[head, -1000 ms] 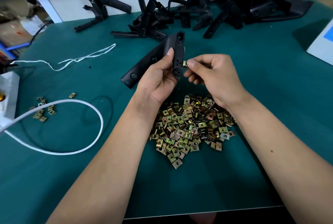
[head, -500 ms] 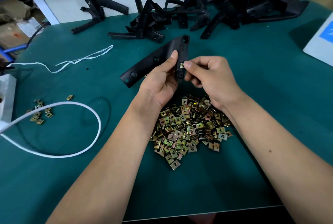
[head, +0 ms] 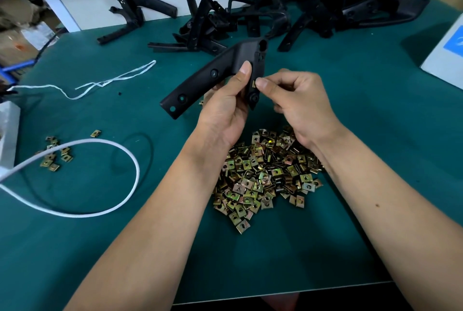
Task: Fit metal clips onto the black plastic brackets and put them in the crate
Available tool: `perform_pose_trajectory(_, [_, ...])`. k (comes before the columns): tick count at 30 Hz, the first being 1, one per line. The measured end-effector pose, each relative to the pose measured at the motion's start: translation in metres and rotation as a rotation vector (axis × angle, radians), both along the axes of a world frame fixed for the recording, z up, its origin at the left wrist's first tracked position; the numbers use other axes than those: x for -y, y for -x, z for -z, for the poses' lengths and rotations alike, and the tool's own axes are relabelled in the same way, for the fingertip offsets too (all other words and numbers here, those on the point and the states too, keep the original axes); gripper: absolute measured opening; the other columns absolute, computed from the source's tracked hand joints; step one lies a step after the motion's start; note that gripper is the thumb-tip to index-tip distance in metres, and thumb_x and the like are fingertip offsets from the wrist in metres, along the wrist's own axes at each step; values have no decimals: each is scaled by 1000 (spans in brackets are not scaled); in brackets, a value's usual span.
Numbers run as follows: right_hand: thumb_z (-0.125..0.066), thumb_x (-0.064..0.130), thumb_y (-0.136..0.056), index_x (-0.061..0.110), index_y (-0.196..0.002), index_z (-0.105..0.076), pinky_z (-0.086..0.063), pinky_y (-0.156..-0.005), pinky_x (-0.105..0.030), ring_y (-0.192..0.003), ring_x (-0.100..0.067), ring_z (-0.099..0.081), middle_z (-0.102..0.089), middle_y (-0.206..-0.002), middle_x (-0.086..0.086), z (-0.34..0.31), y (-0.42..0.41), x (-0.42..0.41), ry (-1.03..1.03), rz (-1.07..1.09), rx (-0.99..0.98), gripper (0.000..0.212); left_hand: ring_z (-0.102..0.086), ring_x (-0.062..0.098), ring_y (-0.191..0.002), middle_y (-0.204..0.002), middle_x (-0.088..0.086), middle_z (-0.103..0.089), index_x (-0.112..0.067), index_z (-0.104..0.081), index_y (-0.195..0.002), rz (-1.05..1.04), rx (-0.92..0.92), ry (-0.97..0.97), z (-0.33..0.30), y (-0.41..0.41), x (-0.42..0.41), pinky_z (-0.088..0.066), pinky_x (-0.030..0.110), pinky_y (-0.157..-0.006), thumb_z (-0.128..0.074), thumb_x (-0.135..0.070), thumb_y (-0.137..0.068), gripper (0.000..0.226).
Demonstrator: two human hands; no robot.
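My left hand (head: pixel 226 110) grips a black plastic bracket (head: pixel 213 75) above the green table, thumb pressed on its bend, the long arm pointing down-left. My right hand (head: pixel 298 102) pinches a small brass-coloured metal clip (head: pixel 253 83) against the right edge of the bracket's short arm; only a sliver of the clip shows. Below both hands lies a heap of metal clips (head: pixel 265 175). No crate is in view.
A pile of black brackets (head: pixel 313 10) lies along the table's far edge, with one apart (head: pixel 135 15) at the left. A white cable loop (head: pixel 100 185), white string (head: pixel 110 82) and several stray clips (head: pixel 53 155) lie left. A white box (head: pixel 448 52) stands at right.
The clip in my right hand has closed onto the bracket's edge, from a small gap to touching. The bracket has tipped slightly; the camera view has shifted a little.
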State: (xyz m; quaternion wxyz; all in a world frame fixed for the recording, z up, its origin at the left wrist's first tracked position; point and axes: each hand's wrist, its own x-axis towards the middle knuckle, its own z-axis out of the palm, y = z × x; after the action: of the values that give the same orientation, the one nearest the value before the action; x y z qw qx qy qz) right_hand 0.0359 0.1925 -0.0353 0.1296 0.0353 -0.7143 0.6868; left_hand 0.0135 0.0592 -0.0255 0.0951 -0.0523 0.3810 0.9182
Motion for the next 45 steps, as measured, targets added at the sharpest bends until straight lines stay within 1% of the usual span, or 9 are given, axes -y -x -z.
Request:
perform_pose_trajectory(3, [-77,22,-92,23,-87,-78,-41,-63,-14,-61,5,-56,-64,-62,22,-1,1,-2,-114,5,3,6,-74,23,-97,-117,18,-72,4,-63,-126,-46,-11,139,-3,3,3,-61,30,-83,-72,0,-90,37])
perform_pose_trajectory(6, [-77,29,-92,31,-92,-76,-46,-71,-13,-71,8,-64,-71,-72,24,-4,2,-8,-341,-19,-3,2,-73,23,-106,-114,14,-75,-6,-69,-113,-155,-33,382,-4,8,11,-57,36,-99,-80,-2,-84,31])
perform_pose_trajectory(8, [-80,32,-89,30,-89,-78,-47,-77,-17,-79,4,-67,-74,-81,17,-7,1,-14,-569,-125,-24,3,-73,18,-102,-110,8,-77,-13,-72,-103,-228,-42,493,-5,11,18,-57,29,-90,-82,-3,-83,25])
perform_pose_trajectory(15, [-87,31,-81,33,-89,-80,-45,-75,-14,-86,0,-63,-68,-87,15,-11,-1,-22,-895,-483,32,11,-73,21,-106,-110,4,-78,-14,-72,-109,-251,-15,472,-7,18,27,-56,38,-99,-81,-8,-85,26])
perform_pose_trajectory(21, [-82,17,-87,21,-88,-77,-48,-75,-13,-79,1,-68,-75,-83,11,-11,-1,-22,-686,-372,-20,6,-72,21,-95,-114,8,-76,-5,-66,-128,-155,118,253,-6,18,27,-58,29,-75,-70,-11,-95,34])
perform_pose_trajectory(27, [-72,11,-95,15,-93,-74,-49,-61,-15,-64,-9,-67,-77,-80,1,-3,3,-19,-526,-274,-2,6,-63,13,-60,-77,4,-67,-9,-63,-108,-93,205,54,-8,13,23,-52,20,-49,-64,-26,-101,18])
perform_pose_trajectory(32, [-65,12,-99,21,-91,-66,-48,-54,-19,-63,-10,-66,-74,-77,7,2,2,-16,-557,-239,-11,12,-63,12,-57,-73,5,-66,-8,-64,-96,-113,198,34,-6,12,22,-54,19,-50,-67,-34,-99,27])
perform_pose_trajectory(38, [-60,7,-102,11,-104,-74,-48,-52,-22,-62,-11,-60,-71,-75,-4,-2,1,-16,-281,-184,-8,14,-71,14,-64,-90,8,-71,-4,-59,-134,-98,187,134,-6,10,21,-51,19,-45,-65,-46,-96,57])
perform_pose_trajectory(45, [-69,-3,-94,4,-116,-71,-52,-53,-25,-75,-20,-72,-79,-94,-9,-6,-3,-16,-162,-249,-21,24,-73,17,-69,-93,11,-73,1,-57,-137,-87,112,45,-7,11,22,-56,21,-52,-64,-38,-99,55])
